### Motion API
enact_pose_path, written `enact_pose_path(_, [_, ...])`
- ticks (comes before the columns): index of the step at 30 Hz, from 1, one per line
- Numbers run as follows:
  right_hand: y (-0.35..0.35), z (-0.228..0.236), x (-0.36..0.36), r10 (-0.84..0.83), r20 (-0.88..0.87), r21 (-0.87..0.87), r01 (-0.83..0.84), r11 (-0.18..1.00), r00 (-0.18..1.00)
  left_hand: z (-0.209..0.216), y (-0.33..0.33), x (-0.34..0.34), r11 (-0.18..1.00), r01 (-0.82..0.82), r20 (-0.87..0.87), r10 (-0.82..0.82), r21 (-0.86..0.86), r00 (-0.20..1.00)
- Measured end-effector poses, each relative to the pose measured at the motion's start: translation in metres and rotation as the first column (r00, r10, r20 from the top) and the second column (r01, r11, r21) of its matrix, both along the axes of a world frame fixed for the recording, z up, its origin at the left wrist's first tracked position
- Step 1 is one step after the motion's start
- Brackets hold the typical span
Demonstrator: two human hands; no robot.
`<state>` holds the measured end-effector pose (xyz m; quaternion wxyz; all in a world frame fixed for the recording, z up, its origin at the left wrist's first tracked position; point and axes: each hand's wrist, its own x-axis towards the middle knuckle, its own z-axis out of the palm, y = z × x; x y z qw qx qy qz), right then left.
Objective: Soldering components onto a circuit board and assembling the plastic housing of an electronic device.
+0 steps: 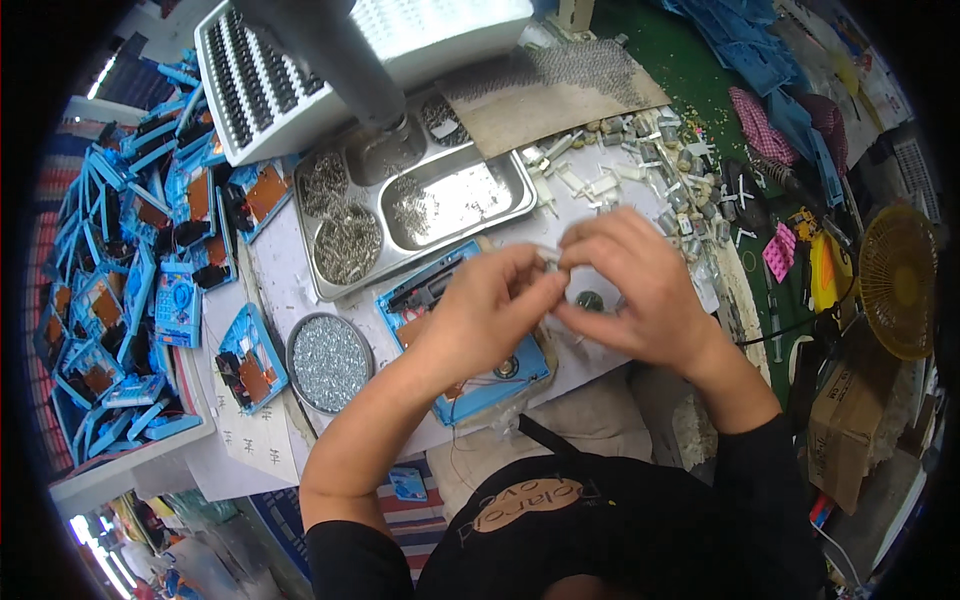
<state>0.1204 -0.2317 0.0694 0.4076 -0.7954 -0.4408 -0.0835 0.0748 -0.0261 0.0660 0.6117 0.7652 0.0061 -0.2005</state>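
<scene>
My left hand (497, 300) and my right hand (632, 288) meet over the table, fingertips pinched close together. Between them shows a small white part (547, 257), too blurred for me to tell its kind. Under my left hand and forearm lies a blue plastic housing (535, 365), with a dark strip, brown board and thin wires inside; my arm hides part of it. Below the right fingers a small round dark green thing (588, 300) rests on the white tabletop.
A metal compartment tray (405, 262) holds small metal parts. Beside it stand a bowl of silvery pieces (328, 362) and a white foam block (270, 100). Blue housings (130, 270) pile up at left. White parts and small motors (640, 175) lie scattered beyond my right hand, near a brown board (555, 90).
</scene>
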Motion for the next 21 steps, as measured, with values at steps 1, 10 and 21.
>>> enact_pose_path(1, [-0.003, 0.002, -0.003, 0.055, -0.097, 0.056, -0.05, 0.997, 0.994, 0.004, 0.001, 0.001, 0.996, 0.086, 0.029, -0.085, -0.011, 0.996])
enact_pose_path(10, [-0.05, -0.019, -0.003, 0.109, -0.487, 0.092, -0.073, 0.993, 0.866, 0.025, -0.012, 0.03, 0.836, 0.503, -0.039, -0.508, 0.22, 0.861])
enact_pose_path(21, [-0.056, -0.05, -0.014, 0.482, -0.837, 0.546, 0.375, 0.749, 0.258, -0.058, -0.06, 0.262, 0.572, -0.299, 0.458, -0.153, 0.763, 0.876])
